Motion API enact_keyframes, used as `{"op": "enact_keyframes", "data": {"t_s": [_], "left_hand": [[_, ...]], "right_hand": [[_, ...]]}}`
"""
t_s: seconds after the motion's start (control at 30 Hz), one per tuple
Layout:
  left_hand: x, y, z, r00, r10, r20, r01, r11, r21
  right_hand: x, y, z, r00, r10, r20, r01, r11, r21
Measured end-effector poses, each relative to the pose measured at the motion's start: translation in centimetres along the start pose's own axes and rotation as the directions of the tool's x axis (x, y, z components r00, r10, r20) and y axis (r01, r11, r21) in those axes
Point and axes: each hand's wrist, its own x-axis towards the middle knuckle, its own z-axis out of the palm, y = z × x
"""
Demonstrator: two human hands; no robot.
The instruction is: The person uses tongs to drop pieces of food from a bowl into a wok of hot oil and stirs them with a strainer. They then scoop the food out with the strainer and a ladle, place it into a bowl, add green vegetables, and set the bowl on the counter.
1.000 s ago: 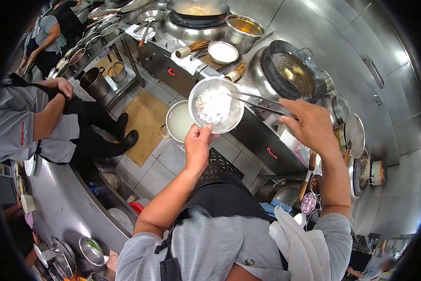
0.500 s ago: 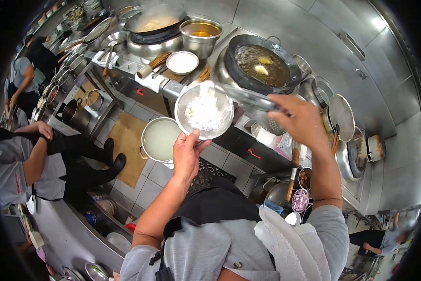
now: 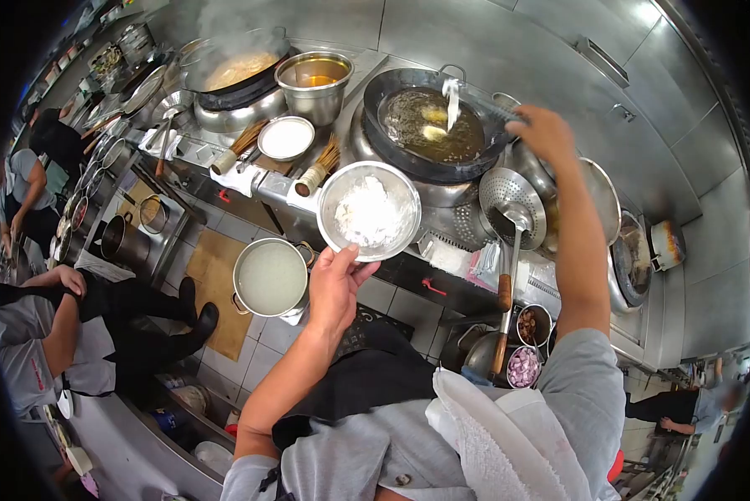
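My left hand [image 3: 335, 284] grips the near rim of a metal bowl [image 3: 331, 219], thumb over its edge. White powder with some coated lumps [image 3: 368, 209] lies inside. My right hand [image 3: 543, 136] is closed around metal tongs [image 3: 493, 107], stretched out over the far side of a wok [image 3: 381, 90]. From the tongs' tips hangs a white-coated piece [image 3: 452, 107], above the hot oil. Two yellowish pieces [image 3: 434, 132] float in that oil with bubbles around them.
A pot of cloudy liquid [image 3: 270, 280] stands low at left. Behind are a bowl of white powder [image 3: 286, 138], a steel pot of amber liquid [image 3: 314, 83] and a steaming wok [image 3: 241, 71]. A perforated skimmer [image 3: 508, 196] lies at right. A person in grey [image 3: 24, 334] sits left.
My right hand has swung up and away from the bowl, carrying a coated piece in the tongs over the wok. The bowl remains in my left hand.
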Motion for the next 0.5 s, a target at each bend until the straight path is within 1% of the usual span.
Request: {"op": "enact_keyframes", "data": {"t_s": [0.03,0.1,0.17,0.2,0.3,0.33,0.37,0.4,0.43,0.5], "left_hand": [[-0.5,0.1,-0.4,1.000,0.001,-0.015,-0.001,1.000,-0.001],[-1.7,0.7,-1.2,0.999,0.008,-0.043,-0.008,1.000,0.001],[-2.8,1.1,-2.3,0.996,0.026,-0.079,-0.026,1.000,0.002],[-3.4,1.4,-3.1,0.994,0.039,-0.101,-0.038,0.999,0.012],[-4.8,2.5,-5.1,0.980,0.067,-0.190,-0.069,0.998,-0.007],[-5.1,3.1,-5.6,0.976,0.084,-0.201,-0.089,0.996,-0.013],[-5.2,3.5,-6.0,0.973,0.107,-0.205,-0.111,0.994,-0.009],[-5.2,3.8,-6.3,0.967,0.136,-0.217,-0.140,0.990,-0.006],[-5.1,4.2,-6.6,0.959,0.169,-0.229,-0.174,0.985,-0.002],[-4.7,4.5,-7.3,0.938,0.248,-0.242,-0.247,0.968,0.037]], "right_hand": [[1.0,0.3,2.6,0.998,-0.003,0.065,0.008,0.997,-0.079],[2.6,0.2,7.4,0.953,0.113,0.282,-0.074,0.987,-0.144],[3.0,0.8,11.7,0.951,0.250,0.183,-0.243,0.968,-0.063],[2.8,-0.5,11.6,0.939,0.317,0.137,-0.318,0.948,-0.013],[3.0,-3.3,8.5,0.963,0.264,0.053,-0.265,0.964,0.023],[2.9,-4.2,7.1,0.972,0.233,0.026,-0.235,0.969,0.076],[2.7,-4.9,5.8,0.991,0.114,-0.066,-0.106,0.988,0.116],[2.2,-6.4,4.5,0.987,-0.012,-0.162,0.036,0.988,0.150],[1.0,-8.9,2.1,0.989,-0.108,-0.101,0.129,0.965,0.230],[-3.2,-14.1,-2.9,0.955,-0.296,0.019,0.267,0.886,0.379]]}}
